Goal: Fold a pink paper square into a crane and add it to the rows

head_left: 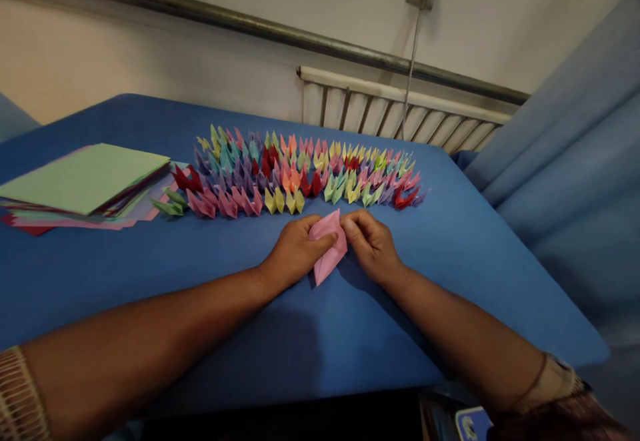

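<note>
A pink piece of folded origami paper (328, 264), roughly diamond-shaped, is held over the front half of the table. My left hand (296, 246) grips it from the left, the thumb lying across its face and the fingers behind. At its upper right edge, my right hand (371, 241) has thumb and forefinger pinched together, touching the paper; the other fingers are curled in. Just beyond my hands stand rows of small folded paper cranes (287, 177) in pink, yellow, green, red, purple and blue.
A stack of coloured paper sheets (95, 174), pale green on top, lies at the left on the blue table (165, 261). Behind it are a white radiator (360, 104), a metal pipe (240, 24) and a hanging cord (413, 61). A blue curtain (570, 161) borders the right side.
</note>
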Demonstrator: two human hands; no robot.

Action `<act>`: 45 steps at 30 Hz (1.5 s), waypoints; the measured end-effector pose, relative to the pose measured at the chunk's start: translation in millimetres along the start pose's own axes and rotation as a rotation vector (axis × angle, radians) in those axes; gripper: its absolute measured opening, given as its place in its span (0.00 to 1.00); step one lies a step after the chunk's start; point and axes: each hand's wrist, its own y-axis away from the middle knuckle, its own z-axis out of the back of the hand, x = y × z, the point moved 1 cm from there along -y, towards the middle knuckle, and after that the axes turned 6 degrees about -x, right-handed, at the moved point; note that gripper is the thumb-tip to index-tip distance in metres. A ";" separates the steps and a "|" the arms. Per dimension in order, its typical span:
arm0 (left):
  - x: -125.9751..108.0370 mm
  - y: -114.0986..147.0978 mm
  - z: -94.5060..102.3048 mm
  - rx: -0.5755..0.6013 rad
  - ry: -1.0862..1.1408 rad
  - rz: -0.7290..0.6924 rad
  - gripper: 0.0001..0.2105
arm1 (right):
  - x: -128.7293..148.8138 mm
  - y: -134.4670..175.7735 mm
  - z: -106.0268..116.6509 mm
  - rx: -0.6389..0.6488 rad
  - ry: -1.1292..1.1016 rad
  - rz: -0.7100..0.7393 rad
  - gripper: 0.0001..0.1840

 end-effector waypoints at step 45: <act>0.1 -1.9 1.9 -0.114 0.348 0.108 0.09 | -13.5 4.5 -3.3 0.066 -0.049 -0.110 0.09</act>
